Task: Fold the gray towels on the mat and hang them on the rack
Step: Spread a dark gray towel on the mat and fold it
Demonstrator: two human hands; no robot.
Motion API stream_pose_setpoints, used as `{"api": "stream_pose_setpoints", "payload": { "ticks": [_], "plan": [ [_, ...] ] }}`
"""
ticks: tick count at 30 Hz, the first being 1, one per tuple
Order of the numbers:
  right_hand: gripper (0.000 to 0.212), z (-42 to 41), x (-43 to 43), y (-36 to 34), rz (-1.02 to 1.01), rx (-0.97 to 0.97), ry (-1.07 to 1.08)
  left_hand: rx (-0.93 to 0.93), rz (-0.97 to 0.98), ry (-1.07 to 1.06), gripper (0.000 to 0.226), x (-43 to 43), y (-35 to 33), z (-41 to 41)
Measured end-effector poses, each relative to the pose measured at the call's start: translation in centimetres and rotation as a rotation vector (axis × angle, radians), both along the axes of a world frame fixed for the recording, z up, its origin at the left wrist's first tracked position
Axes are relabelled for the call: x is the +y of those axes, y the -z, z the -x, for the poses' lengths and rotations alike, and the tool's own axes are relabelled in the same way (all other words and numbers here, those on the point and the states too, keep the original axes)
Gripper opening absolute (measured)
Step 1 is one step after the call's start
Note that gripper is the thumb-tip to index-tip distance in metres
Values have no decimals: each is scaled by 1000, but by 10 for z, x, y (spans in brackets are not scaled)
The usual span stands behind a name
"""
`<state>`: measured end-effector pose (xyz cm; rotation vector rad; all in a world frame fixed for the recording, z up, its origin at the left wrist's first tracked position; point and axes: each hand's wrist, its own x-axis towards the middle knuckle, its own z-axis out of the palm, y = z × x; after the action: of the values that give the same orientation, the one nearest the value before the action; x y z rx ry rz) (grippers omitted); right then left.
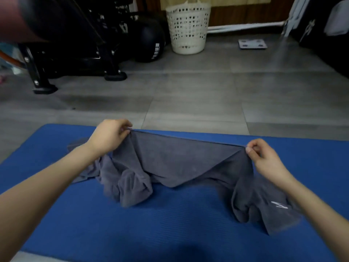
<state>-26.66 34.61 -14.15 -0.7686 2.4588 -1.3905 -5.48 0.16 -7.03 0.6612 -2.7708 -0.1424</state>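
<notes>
Gray towel stretched between both pinching hands.

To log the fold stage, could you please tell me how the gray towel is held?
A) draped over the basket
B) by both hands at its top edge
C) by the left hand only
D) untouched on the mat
B: the left hand and right hand each pinch one end of the gray towel along its top edge.
</notes>
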Motion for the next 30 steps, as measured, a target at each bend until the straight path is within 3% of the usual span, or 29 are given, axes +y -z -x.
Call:
{"api": "stream_pose_setpoints", "payload": {
  "ticks": [5,8,13,17,19,22,25,30],
  "plan": [
    [10,54,11,-67,37,-98,-42,-63,132,18,21,-3,-47,76],
    [11,85,26,-100,-10,-74,-75,-29,68,-16,22,-3,-68,113],
    [10,160,33,-146,-488,557,55,17,-21,96,20,7,-100,169],
    [15,213,20,-217,-536,951,152,238,56,124,18,5,-152,208],
    [17,224,21,-242,-471,1012,255,327,96,98,18,2,-179,220],
    [18,212,40,-240,-318,902,354,356,107,87,16,-3,-186,214],
    [14,179,68,-194,-207,658,192,216,43,177,11,-1,-149,186],
    [9,118,104,-90,-353,280,-130,-169,-70,226,10,11,-50,117]
  ]
}}
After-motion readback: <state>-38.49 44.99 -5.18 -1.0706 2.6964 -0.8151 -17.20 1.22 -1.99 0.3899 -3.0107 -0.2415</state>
